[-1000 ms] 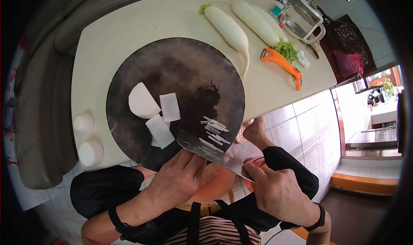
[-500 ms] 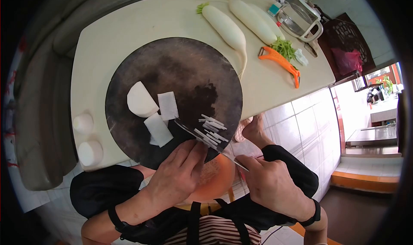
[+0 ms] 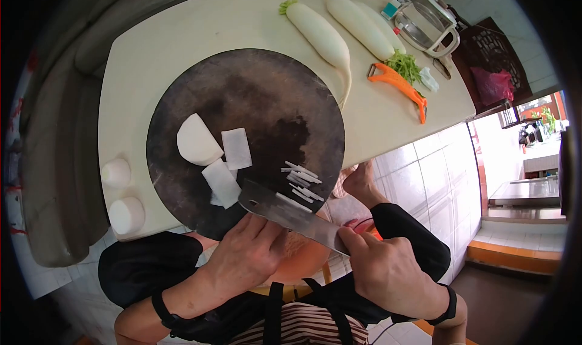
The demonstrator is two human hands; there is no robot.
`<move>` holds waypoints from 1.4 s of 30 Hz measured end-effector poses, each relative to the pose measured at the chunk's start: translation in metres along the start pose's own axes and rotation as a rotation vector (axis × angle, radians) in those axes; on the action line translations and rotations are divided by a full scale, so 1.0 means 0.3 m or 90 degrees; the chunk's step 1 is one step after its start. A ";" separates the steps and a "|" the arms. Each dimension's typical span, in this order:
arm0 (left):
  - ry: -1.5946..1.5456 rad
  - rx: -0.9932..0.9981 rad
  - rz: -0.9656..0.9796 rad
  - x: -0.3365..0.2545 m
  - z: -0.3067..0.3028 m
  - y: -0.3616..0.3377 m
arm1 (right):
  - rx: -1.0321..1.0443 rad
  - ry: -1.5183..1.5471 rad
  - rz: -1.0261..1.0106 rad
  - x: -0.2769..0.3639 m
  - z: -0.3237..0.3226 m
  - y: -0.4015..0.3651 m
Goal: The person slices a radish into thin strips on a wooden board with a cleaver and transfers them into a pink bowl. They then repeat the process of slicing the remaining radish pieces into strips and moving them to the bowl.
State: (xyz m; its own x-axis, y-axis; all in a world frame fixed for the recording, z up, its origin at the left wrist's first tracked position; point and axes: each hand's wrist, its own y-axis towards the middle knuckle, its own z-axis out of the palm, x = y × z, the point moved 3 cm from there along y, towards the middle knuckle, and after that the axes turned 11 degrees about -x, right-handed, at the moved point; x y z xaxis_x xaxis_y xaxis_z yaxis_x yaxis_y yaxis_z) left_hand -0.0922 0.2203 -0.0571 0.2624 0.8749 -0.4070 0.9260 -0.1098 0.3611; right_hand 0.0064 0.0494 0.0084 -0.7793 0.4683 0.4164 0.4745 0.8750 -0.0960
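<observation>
My right hand (image 3: 385,266) grips the handle of a cleaver (image 3: 294,218), whose blade lies across the near edge of the round dark cutting board (image 3: 242,84). Close against the blade's near side is my left hand (image 3: 251,248), its fingers bent together; whatever is under the fingertips is hidden. Thin white radish strips (image 3: 301,176) lie beyond the blade at the board's right. Left of them rest flat radish slices (image 3: 236,149) and a thick half-round chunk (image 3: 198,140).
Whole radishes (image 3: 318,36) and an orange peeler (image 3: 400,86) lie at the table's far right, near green leaves (image 3: 404,66) and a glass pitcher (image 3: 424,27). Two radish pieces (image 3: 127,215) stand at the left edge. An orange bowl (image 3: 303,261) sits below the board.
The cleaver blade has tilted over, showing its broad face, and has shifted slightly toward me. Some strips near the blade are now covered by it.
</observation>
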 end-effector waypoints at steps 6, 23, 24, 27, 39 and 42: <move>-0.018 -0.038 -0.018 -0.002 0.013 0.001 | -0.018 0.004 0.005 0.000 0.031 0.041; 0.017 -0.032 0.019 -0.001 0.005 0.013 | 0.003 0.032 0.021 -0.025 -0.021 -0.010; 0.011 -0.035 0.014 0.000 0.005 0.013 | 0.011 0.028 0.018 -0.030 -0.023 -0.009; -0.001 -0.048 0.007 -0.001 0.008 0.013 | -0.014 0.057 -0.035 -0.029 -0.003 0.028; 0.045 -0.051 0.033 -0.004 -0.005 0.012 | -0.103 0.053 0.015 -0.043 0.034 -0.004; 0.045 -0.047 0.032 -0.003 -0.004 0.014 | -0.071 0.060 0.010 -0.045 0.016 -0.016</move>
State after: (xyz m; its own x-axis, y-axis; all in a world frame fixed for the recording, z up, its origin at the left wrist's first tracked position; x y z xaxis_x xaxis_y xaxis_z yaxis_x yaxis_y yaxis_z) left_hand -0.0890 0.2197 -0.0543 0.2863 0.9005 -0.3274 0.8887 -0.1219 0.4420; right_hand 0.0126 0.0396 -0.0012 -0.7323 0.4639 0.4986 0.5331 0.8460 -0.0041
